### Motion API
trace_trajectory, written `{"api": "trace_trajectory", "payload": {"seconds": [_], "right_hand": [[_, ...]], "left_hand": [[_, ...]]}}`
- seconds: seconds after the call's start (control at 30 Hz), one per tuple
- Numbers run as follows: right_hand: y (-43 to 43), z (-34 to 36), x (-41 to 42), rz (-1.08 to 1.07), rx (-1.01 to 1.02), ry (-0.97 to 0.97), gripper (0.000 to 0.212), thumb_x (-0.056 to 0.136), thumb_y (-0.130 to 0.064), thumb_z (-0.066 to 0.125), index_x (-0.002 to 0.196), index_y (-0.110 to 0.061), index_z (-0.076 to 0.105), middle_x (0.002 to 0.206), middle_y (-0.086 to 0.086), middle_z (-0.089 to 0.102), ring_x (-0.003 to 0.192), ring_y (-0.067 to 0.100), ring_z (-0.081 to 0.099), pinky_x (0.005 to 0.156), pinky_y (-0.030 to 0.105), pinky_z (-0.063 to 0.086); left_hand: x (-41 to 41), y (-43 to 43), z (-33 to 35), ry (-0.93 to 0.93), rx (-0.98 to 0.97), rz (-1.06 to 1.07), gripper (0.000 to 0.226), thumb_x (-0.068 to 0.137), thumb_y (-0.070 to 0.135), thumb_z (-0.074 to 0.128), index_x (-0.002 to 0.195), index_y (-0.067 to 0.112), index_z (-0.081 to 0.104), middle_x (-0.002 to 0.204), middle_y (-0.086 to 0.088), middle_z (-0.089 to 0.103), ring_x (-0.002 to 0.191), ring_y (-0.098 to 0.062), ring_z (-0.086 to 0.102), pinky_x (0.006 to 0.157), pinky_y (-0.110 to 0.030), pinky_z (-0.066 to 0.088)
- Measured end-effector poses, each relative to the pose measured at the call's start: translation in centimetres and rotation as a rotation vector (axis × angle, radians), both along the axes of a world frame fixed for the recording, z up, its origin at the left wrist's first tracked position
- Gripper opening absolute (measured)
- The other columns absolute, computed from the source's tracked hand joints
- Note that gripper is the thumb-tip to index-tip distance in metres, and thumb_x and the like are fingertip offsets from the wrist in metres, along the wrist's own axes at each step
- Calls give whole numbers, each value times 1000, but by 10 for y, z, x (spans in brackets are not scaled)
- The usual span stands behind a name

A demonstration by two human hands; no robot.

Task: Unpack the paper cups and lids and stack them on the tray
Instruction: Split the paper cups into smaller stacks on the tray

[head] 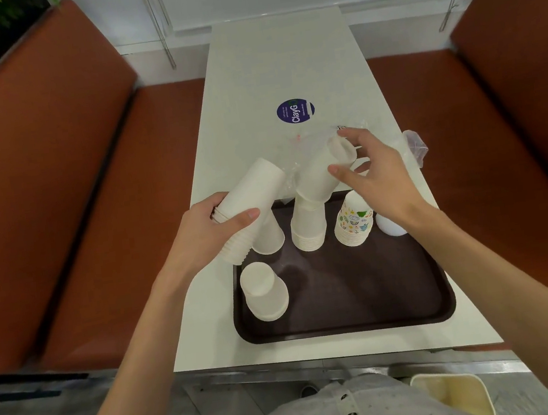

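The left hand (215, 235) is wrapped round a tilted stack of white paper cups (257, 192), thumb across its side, holding it over the far left corner of the dark tray (363, 299). The right hand (376, 177), fingers half spread, pinches between thumb and fingertips the upper end of a second white cup stack (320, 174), which leans on an upturned stack (308, 230) standing on the tray. Printed cups (354, 223) and a short white stack (264, 293) also stand on the tray, with clear plastic wrap (415, 147) on the table (283, 68) behind.
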State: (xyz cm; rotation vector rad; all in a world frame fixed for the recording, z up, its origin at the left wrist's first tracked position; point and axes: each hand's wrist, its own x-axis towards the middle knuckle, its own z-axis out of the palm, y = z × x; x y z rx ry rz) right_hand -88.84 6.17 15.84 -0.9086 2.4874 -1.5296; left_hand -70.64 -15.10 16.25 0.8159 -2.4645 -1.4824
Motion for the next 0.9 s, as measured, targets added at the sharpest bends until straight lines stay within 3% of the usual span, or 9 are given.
{"api": "trace_trajectory", "payload": {"seconds": [0.13,0.27,0.4,0.53,0.7,0.9], "right_hand": [[-2,-13,2,55,112,74,53,86,-26,73,135,-23,53,135,-7,56,116,6,52,96,25,44],[-7,-25,4,126,192,116,54,85,-24,74,135,-19,54,134,-4,57,109,2,48,93,24,43],[-12,-37,4,176,275,140,57,85,-25,73,137,-17,52,137,0,55,119,15,51,97,23,38],[-17,-46,3,216,363,164,58,86,-26,70,139,-17,50,136,3,55,123,23,51,103,36,42],[-22,-48,3,247,462,190,58,88,-26,68,141,-17,47,138,4,53,121,25,49,100,38,43],[-26,-60,6,276,519,154,58,87,-23,69,140,-14,48,133,7,55,119,28,51,100,38,42]], "left_hand": [[0,1,-1,5,14,-5,40,80,47,74,113,29,62,101,14,66,91,-8,66,70,-25,57],[0,1,-1,12,31,-11,36,79,48,74,110,31,63,99,13,68,89,-8,67,75,-31,58],[0,1,-2,12,34,-14,39,78,50,75,110,32,64,98,14,69,89,-7,68,77,-34,59],[1,3,-2,10,36,-24,32,78,49,74,105,35,63,96,16,68,87,-4,67,74,-30,58],[0,6,1,2,19,-53,26,80,48,73,100,40,59,94,19,65,83,4,64,63,-16,53],[-2,10,1,-6,27,-65,37,81,46,72,112,30,60,100,15,65,91,-7,65,70,-22,55]]}}
